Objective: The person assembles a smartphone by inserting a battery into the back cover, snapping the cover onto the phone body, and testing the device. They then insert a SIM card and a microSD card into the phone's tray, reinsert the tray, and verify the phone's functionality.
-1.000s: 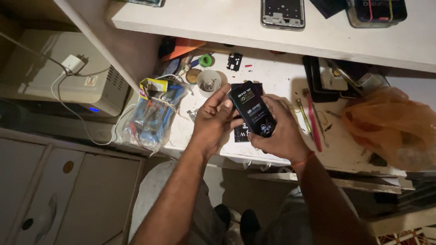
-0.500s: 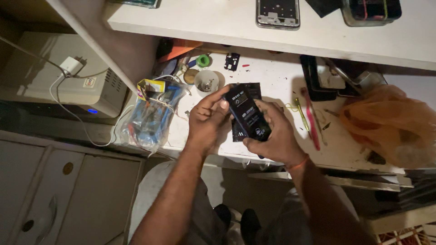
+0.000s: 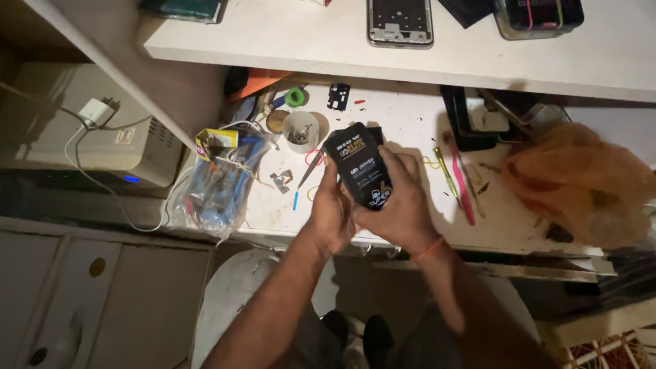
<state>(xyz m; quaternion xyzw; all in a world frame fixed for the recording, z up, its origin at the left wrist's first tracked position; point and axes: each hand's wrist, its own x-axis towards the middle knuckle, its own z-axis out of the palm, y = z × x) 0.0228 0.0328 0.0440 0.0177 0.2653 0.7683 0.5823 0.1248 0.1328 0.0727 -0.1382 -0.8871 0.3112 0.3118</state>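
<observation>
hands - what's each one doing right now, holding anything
Left hand: closed on the left edge of the black packet.
Right hand: closed round the same black packet from the right, fingers over its front.

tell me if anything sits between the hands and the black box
Nothing visible does. The left hand and right hand both grip the black box directly, above the white bench. The tweezers and small cup lie on the bench beyond the left hand, not in the way.

Dim light. White tabletop [image 3: 410, 130] under a white upper shelf [image 3: 307, 34]. Beige cabinet doors [image 3: 89, 294] lower left, dark floor below.
</observation>
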